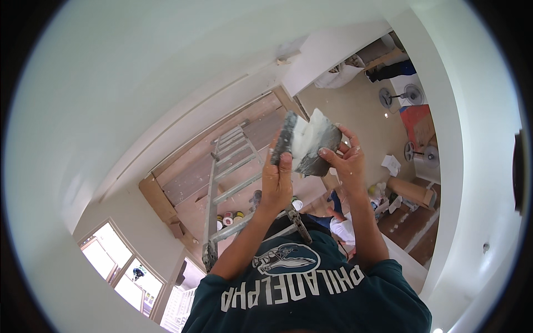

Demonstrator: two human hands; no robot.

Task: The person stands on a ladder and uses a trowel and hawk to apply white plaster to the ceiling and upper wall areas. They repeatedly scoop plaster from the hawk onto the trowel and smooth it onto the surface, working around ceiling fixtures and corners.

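High above the floor, both my hands hold dark flat putty spreaders in front of my chest. My left hand (277, 180) is closed on the left putty spreader (285, 136), its thumb along the near edge. The right putty spreader (319, 161) is pinched in my right hand (348, 158), thumb on the face and fingers behind. A thick mass of white putty (304, 133) lies across the two blades where they come together. White smears mark my fingers.
Below me stands an aluminium ladder (230, 196). Several paint cans (228, 218) sit beside it. Pale walls curve close around me. Toward the right are pedestal fans (413, 94), a cardboard roll (410, 191) and white sacks (340, 75). Another person (342, 228) is partly visible below.
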